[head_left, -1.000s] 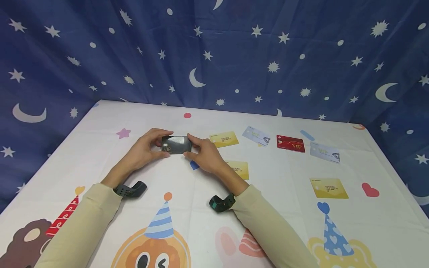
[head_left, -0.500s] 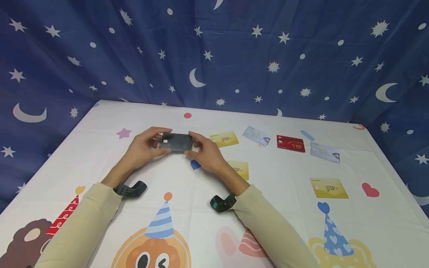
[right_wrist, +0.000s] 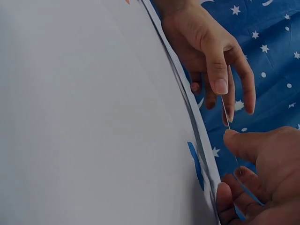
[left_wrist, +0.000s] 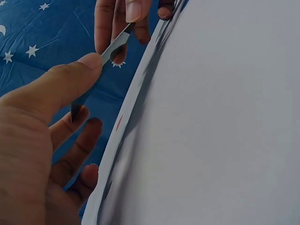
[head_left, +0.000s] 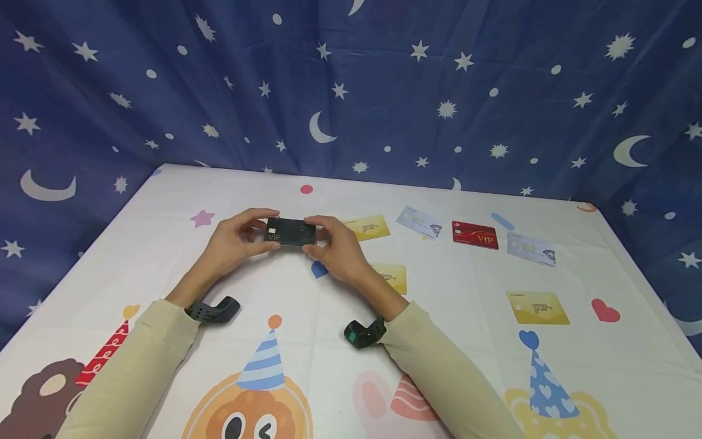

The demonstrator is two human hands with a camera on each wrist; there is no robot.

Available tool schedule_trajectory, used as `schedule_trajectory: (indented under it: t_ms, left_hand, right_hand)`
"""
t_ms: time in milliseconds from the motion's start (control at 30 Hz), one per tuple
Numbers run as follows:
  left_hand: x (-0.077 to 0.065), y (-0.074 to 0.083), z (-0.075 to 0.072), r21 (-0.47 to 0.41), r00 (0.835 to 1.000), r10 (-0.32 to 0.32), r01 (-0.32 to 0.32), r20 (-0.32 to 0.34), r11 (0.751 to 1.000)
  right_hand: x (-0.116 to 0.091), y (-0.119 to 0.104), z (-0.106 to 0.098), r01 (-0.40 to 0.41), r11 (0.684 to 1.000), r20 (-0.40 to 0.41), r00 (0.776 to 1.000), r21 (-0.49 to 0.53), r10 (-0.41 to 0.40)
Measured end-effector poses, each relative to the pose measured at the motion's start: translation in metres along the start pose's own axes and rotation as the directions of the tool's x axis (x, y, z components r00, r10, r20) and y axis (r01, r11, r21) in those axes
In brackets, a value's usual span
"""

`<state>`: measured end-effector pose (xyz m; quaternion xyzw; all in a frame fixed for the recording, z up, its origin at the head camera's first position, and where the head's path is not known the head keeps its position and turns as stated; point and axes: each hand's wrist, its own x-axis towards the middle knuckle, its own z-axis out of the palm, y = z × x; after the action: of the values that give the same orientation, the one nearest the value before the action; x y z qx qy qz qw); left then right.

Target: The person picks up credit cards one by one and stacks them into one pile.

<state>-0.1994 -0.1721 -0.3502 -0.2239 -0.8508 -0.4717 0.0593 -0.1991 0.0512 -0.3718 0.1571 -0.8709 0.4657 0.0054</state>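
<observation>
A black VIP card is held up between both hands, its printed face toward the head camera. My left hand pinches its left end between thumb and fingers. The right hand pinches the right end the same way. In the left wrist view the card appears nearly edge-on, with the left thumb on its near side. From the right wrist, the card is a thin line between the two thumbs. A yellow card lies partly hidden behind the right wrist.
On the white tablecloth, a yellow card, a silver card, a red VIP card, another silver card and a yellow card lie spread to the right. A blue starry curtain hangs behind the table.
The black card has risen slightly and its tilt has changed, so the glare on its face has faded. Both hands keep their pinch; the cards on the table have not moved.
</observation>
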Motion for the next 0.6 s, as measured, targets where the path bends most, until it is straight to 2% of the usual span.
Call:
schedule_trajectory:
  t_ms: [167,367,600]
  left_hand:
    - [0.001,-0.001,-0.002,-0.050,1.000,-0.016,0.016,0.001,0.999]
    - [0.001,0.000,-0.003,-0.071,1.000,0.013,-0.012,0.017,0.997]
    - [0.006,0.013,-0.002,-0.131,0.999,0.036,-0.030,0.041,0.991]
  right_hand:
    - [-0.001,-0.006,-0.004,-0.001,0.999,-0.003,1.000,-0.034,0.001]
    - [-0.004,-0.007,-0.013,0.014,0.998,-0.001,1.000,-0.060,-0.014]
    - [-0.011,-0.009,-0.031,0.047,0.997,0.011,0.999,-0.062,-0.047]
